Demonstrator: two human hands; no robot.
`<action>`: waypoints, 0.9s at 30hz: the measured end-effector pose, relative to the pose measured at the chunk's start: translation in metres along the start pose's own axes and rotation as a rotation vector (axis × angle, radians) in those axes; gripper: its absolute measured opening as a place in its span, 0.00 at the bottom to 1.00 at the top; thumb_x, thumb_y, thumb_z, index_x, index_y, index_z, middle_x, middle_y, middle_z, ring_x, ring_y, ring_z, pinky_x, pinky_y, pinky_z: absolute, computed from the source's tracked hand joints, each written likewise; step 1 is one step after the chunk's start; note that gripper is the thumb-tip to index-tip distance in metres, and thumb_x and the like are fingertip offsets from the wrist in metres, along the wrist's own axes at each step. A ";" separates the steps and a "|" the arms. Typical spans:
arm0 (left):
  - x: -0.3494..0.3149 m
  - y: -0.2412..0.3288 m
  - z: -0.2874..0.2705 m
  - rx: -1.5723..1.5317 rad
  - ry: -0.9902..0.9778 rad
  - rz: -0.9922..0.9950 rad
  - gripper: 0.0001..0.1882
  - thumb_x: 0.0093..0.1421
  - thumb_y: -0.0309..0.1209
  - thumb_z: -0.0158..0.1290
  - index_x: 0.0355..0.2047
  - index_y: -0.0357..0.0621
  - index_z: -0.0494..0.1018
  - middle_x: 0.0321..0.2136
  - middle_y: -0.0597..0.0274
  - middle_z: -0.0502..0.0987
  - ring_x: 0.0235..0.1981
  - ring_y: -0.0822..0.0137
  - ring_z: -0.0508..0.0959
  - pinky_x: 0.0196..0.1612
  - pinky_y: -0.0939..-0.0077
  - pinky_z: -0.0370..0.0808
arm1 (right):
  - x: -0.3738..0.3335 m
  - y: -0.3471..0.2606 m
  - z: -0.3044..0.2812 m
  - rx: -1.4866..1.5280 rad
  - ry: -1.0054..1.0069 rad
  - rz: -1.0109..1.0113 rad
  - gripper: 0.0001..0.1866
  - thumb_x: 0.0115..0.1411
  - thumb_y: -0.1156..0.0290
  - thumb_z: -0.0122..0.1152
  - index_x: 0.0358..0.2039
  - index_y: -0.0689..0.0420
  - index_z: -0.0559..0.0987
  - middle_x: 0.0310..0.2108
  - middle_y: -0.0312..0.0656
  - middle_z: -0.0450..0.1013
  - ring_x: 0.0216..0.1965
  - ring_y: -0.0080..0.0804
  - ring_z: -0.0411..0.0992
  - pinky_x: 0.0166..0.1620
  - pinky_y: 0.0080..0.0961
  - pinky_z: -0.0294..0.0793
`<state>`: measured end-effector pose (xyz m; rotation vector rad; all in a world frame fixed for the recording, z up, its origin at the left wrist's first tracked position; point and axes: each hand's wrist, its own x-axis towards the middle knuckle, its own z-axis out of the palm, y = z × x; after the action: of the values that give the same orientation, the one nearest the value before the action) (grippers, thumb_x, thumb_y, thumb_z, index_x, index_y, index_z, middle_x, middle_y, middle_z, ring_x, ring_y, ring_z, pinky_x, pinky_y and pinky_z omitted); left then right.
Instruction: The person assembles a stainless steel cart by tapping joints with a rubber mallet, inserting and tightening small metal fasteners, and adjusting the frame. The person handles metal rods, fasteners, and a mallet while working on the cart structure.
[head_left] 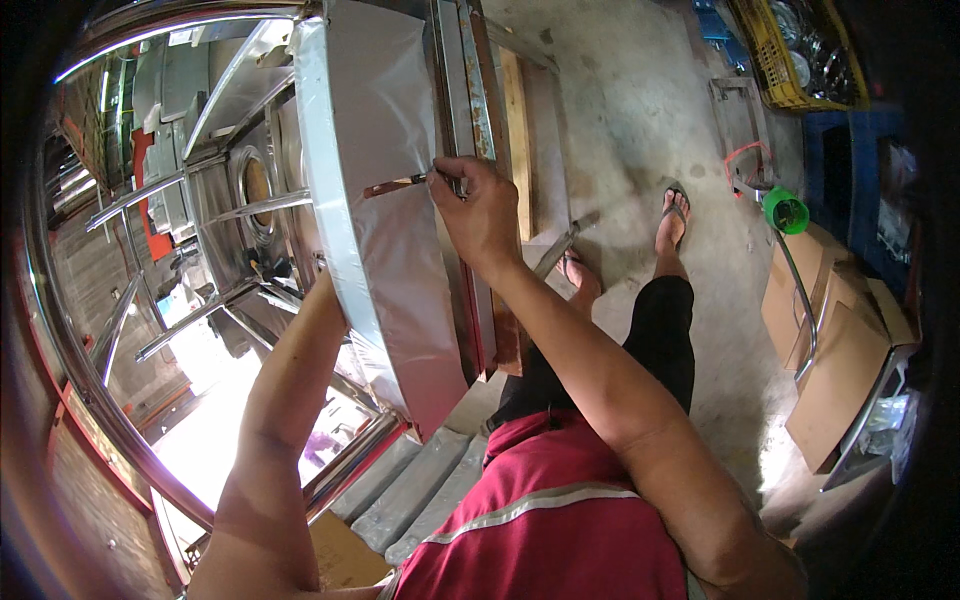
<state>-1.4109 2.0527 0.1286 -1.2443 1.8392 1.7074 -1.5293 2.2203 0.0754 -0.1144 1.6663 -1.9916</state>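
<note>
My right hand (pixel 476 212) is closed in a pinch over the long metal panel (pixel 400 290), near its right edge. From its fingertips a slim tool (pixel 394 186) with a reddish-brown end points left across the panel; its exact kind does not show. The panel's face looks covered in wrinkled film, and a pale bluish strip (pixel 335 200) runs down its left side. My left forearm (pixel 292 365) reaches up along that side, and the left hand passes behind the strip, so its fingers are hidden.
Shiny metal tubes (pixel 150 205) form a frame on the left. Beside the panel stand rusty-edged metal and a wooden strip (pixel 518 140). Cardboard (pixel 840 360), a green cylindrical thing (pixel 785 211) and a yellow crate (pixel 840 85) are at right. Grey wrapped pieces (pixel 415 490) lie below.
</note>
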 end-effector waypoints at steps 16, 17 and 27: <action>-0.003 0.083 -0.027 0.473 0.081 -0.567 0.16 0.70 0.40 0.52 0.47 0.42 0.79 0.34 0.57 0.82 0.29 0.63 0.84 0.31 0.65 0.84 | 0.025 0.033 -0.030 0.667 -0.470 0.797 0.08 0.62 0.70 0.63 0.41 0.57 0.80 0.30 0.38 0.78 0.16 0.13 0.60 0.17 0.19 0.54; -0.003 0.089 -0.030 0.497 0.101 -0.588 0.16 0.70 0.40 0.52 0.47 0.42 0.79 0.34 0.57 0.82 0.29 0.63 0.84 0.31 0.65 0.84 | 0.028 0.029 -0.030 0.664 -0.499 0.778 0.08 0.62 0.70 0.63 0.40 0.57 0.80 0.29 0.37 0.78 0.16 0.13 0.60 0.17 0.19 0.54; -0.012 0.156 -0.045 1.280 0.685 -0.117 0.20 0.70 0.46 0.51 0.40 0.40 0.79 0.31 0.53 0.84 0.33 0.54 0.86 0.36 0.59 0.81 | 0.030 -0.009 -0.021 0.500 -0.576 0.778 0.05 0.62 0.71 0.63 0.35 0.57 0.80 0.28 0.37 0.77 0.19 0.17 0.63 0.19 0.21 0.59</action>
<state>-1.5106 1.9994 0.2460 -1.2501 2.3994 -0.2116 -1.5661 2.2267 0.0706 0.1204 0.6622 -1.4973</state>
